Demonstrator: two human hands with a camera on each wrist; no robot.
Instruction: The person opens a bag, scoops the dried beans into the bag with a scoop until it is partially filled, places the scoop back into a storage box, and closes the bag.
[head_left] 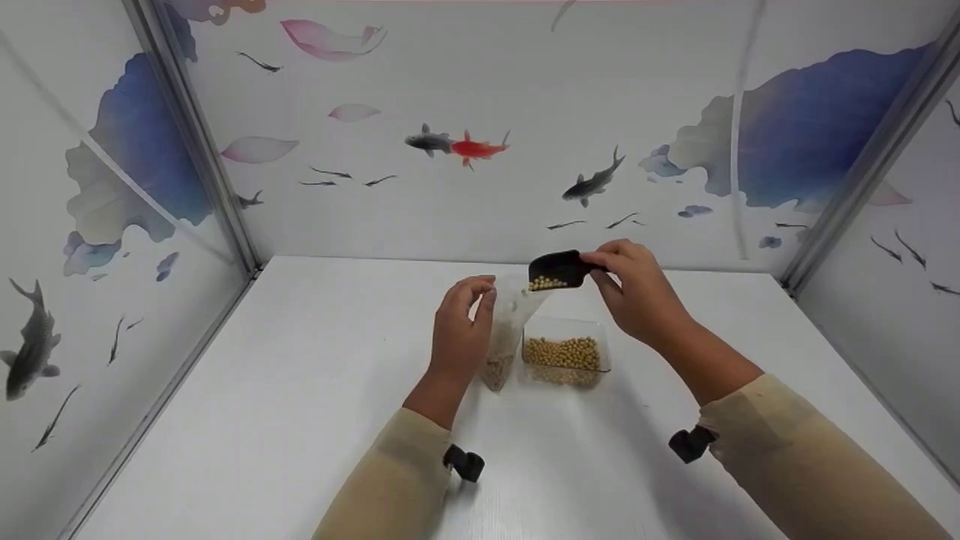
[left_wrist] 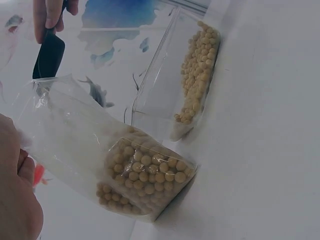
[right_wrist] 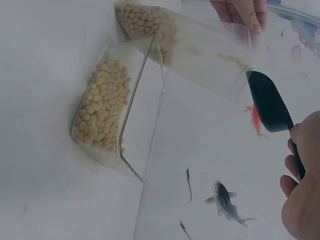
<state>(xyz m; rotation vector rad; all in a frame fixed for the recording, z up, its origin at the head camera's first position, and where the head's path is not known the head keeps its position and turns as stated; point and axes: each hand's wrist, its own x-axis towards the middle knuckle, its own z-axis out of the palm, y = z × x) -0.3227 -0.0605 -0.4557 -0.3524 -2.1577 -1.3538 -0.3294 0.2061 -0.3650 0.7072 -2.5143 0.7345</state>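
Observation:
In my right hand (head_left: 637, 292) I grip the handle of a black scoop (head_left: 556, 270), which is tilted at the mouth of a clear plastic bag (left_wrist: 65, 115). Soybeans (head_left: 546, 283) lie in the scoop, and some are dropping off its lip into the bag. My left hand (head_left: 461, 326) pinches the bag's upper edge and holds it upright. More soybeans (left_wrist: 150, 172) fill the bag's bottom, which stands on the table. Just right of the bag sits a clear rectangular container (head_left: 566, 326), partly filled with soybeans (right_wrist: 102, 105).
The white table (head_left: 315, 375) is enclosed by white panels (head_left: 450, 202) printed with fish and petals. Metal corner posts (head_left: 199, 142) stand at the back corners. Black wrist mounts (head_left: 465, 463) are strapped at both sleeves.

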